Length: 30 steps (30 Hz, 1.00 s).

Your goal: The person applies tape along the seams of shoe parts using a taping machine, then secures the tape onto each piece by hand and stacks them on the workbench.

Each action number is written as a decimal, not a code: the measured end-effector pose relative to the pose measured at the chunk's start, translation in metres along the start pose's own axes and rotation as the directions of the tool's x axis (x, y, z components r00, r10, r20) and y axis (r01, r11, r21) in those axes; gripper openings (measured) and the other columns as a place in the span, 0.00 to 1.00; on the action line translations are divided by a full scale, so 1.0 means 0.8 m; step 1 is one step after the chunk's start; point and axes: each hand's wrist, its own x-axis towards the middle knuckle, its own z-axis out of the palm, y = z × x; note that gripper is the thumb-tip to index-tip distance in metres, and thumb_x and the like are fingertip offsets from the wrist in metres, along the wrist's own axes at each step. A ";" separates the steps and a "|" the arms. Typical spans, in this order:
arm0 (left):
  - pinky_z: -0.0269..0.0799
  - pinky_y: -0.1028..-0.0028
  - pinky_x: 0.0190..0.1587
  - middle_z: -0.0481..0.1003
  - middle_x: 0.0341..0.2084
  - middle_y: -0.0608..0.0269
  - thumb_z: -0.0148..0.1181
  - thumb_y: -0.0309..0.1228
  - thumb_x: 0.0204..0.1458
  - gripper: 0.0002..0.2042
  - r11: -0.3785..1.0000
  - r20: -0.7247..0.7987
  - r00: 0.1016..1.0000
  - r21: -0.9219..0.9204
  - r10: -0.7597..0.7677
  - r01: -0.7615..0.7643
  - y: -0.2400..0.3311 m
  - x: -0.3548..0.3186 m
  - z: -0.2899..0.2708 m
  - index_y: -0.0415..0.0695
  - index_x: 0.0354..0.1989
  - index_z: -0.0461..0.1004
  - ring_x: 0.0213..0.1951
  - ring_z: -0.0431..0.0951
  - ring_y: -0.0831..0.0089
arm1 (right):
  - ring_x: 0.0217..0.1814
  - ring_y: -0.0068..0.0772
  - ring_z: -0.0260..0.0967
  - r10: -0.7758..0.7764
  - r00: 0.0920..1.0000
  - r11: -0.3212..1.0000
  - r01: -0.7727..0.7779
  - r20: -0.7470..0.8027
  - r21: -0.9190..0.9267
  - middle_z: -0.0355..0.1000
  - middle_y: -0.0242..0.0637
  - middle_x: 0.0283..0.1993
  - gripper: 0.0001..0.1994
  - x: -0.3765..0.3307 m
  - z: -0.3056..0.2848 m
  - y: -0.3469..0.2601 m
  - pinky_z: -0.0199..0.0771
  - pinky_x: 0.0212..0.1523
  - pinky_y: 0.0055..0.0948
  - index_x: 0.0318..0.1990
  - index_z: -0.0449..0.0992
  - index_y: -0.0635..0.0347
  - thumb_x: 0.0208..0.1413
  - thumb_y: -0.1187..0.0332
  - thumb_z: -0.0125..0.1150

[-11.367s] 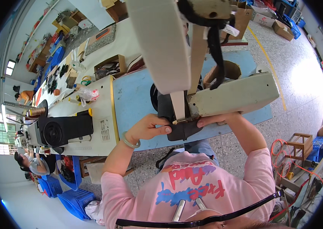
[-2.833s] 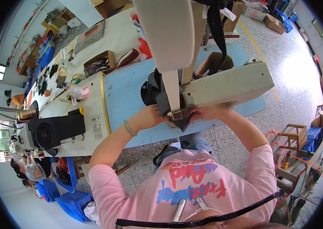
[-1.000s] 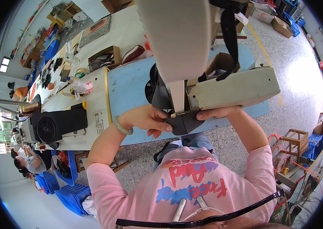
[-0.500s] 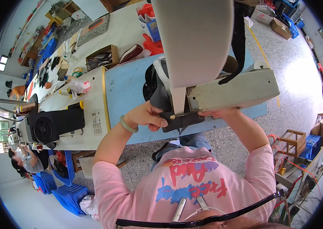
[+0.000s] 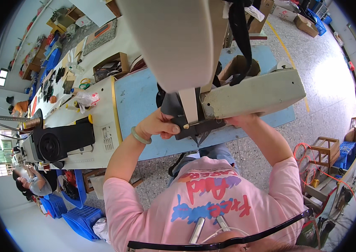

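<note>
Dark grey material (image 5: pixel 184 134) lies beneath the working end of a sewing machine (image 5: pixel 251 95), two pointed dark ends hanging off its near side. On its left, my left hand (image 5: pixel 159 124), with a pale green bangle on the wrist, is closed on the material, thumb on top and fingers curled. My right hand (image 5: pixel 245 120) reaches under the machine's light grey arm; its fingertips are at the material's right end, and the arm hides most of the fingers, so their grip does not show. A large pale machine part (image 5: pixel 173 46) blocks the view above the work.
The machine stands on a light blue tabletop (image 5: pixel 138 96). To the left is another, black-covered machine (image 5: pixel 62 137) beside thread spools and a plastic bag (image 5: pixel 87 98). An open cardboard box (image 5: pixel 110 67) sits behind. Blue crates (image 5: pixel 81 220) are at lower left; a person (image 5: pixel 35 180) sits farther left.
The large pale part appears shifted up and left in view, uncovering a brown box behind the machine arm. The dark material's pointed ends show more clearly. Both hands stay at the material.
</note>
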 end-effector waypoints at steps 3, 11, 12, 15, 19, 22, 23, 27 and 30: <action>0.55 0.82 0.13 0.71 0.15 0.67 0.64 0.31 0.45 0.12 0.994 -0.056 0.994 -0.050 0.092 -0.095 -0.002 0.008 0.006 0.35 0.34 0.75 0.11 0.63 0.82 | 0.49 0.36 0.70 -0.030 0.995 0.996 0.021 0.095 0.092 0.71 0.40 0.48 0.19 0.006 -0.007 0.003 0.71 0.47 0.35 0.49 0.71 0.57 0.53 0.57 0.56; 0.56 0.77 0.13 0.61 0.05 0.67 0.61 0.37 0.48 0.14 0.969 -0.118 0.971 -0.115 0.206 -0.220 -0.025 0.009 -0.001 0.36 0.28 0.74 0.07 0.58 0.80 | 0.47 0.36 0.71 -0.016 0.992 0.993 0.030 -0.125 0.111 0.72 0.40 0.46 0.22 0.001 0.012 -0.003 0.72 0.46 0.38 0.48 0.71 0.57 0.57 0.49 0.48; 0.58 0.77 0.15 0.63 0.06 0.67 0.60 0.36 0.50 0.13 0.970 -0.137 0.972 -0.123 0.193 -0.210 -0.026 0.008 0.001 0.36 0.29 0.74 0.08 0.60 0.80 | 0.47 0.35 0.71 -0.038 0.993 0.996 0.047 -0.108 0.080 0.72 0.39 0.46 0.20 0.002 0.004 0.000 0.72 0.46 0.37 0.49 0.71 0.57 0.56 0.52 0.50; 0.60 0.78 0.18 0.66 0.10 0.66 0.57 0.34 0.52 0.10 0.951 -0.288 0.930 -0.137 0.229 -0.276 -0.025 0.000 0.021 0.38 0.30 0.75 0.11 0.63 0.80 | 0.45 0.32 0.71 -0.205 0.974 0.973 0.193 -0.093 -0.122 0.72 0.37 0.45 0.16 -0.010 -0.005 0.005 0.72 0.45 0.34 0.47 0.72 0.58 0.54 0.60 0.56; 0.62 0.80 0.24 0.70 0.16 0.67 0.54 0.29 0.55 0.07 0.850 -0.601 0.602 0.336 0.526 -0.406 -0.069 -0.037 0.012 0.40 0.38 0.75 0.17 0.66 0.81 | 0.35 0.27 0.71 -0.498 0.849 0.647 0.228 -0.177 -0.727 0.71 0.34 0.36 0.12 -0.066 0.029 -0.001 0.74 0.33 0.31 0.44 0.72 0.60 0.51 0.74 0.61; 0.62 0.78 0.24 0.70 0.15 0.68 0.54 0.26 0.53 0.11 0.719 -0.300 0.780 0.645 0.550 -0.259 -0.106 -0.060 0.020 0.43 0.45 0.74 0.18 0.65 0.80 | 0.32 0.27 0.71 -0.409 0.905 0.181 0.201 0.112 -0.963 0.71 0.34 0.34 0.13 -0.099 0.020 0.027 0.73 0.30 0.28 0.41 0.75 0.58 0.47 0.74 0.65; 0.64 0.76 0.24 0.72 0.17 0.66 0.56 0.26 0.52 0.12 0.652 -0.259 0.851 0.748 0.457 -0.123 -0.112 -0.052 0.029 0.45 0.46 0.74 0.18 0.68 0.77 | 0.32 0.27 0.71 -0.408 0.906 0.183 0.198 0.109 -0.963 0.71 0.34 0.34 0.13 -0.098 0.020 0.038 0.73 0.30 0.28 0.41 0.75 0.58 0.47 0.74 0.65; 0.70 0.72 0.25 0.75 0.22 0.62 0.61 0.31 0.48 0.11 0.181 -0.074 0.876 0.983 0.477 -0.015 -0.149 0.007 0.034 0.50 0.42 0.77 0.21 0.75 0.68 | 0.36 0.36 0.71 -0.326 0.842 -0.250 0.362 0.430 -0.898 0.70 0.34 0.34 0.12 -0.071 0.015 0.087 0.72 0.34 0.32 0.37 0.77 0.55 0.41 0.73 0.67; 0.72 0.68 0.27 0.76 0.23 0.63 0.63 0.33 0.45 0.11 0.077 0.043 0.811 0.991 0.584 -0.108 -0.175 0.029 0.009 0.52 0.39 0.77 0.25 0.76 0.63 | 0.39 0.38 0.69 -0.258 0.861 -0.337 0.345 0.439 -0.876 0.70 0.32 0.36 0.12 -0.063 -0.007 0.103 0.72 0.38 0.34 0.36 0.77 0.55 0.39 0.72 0.66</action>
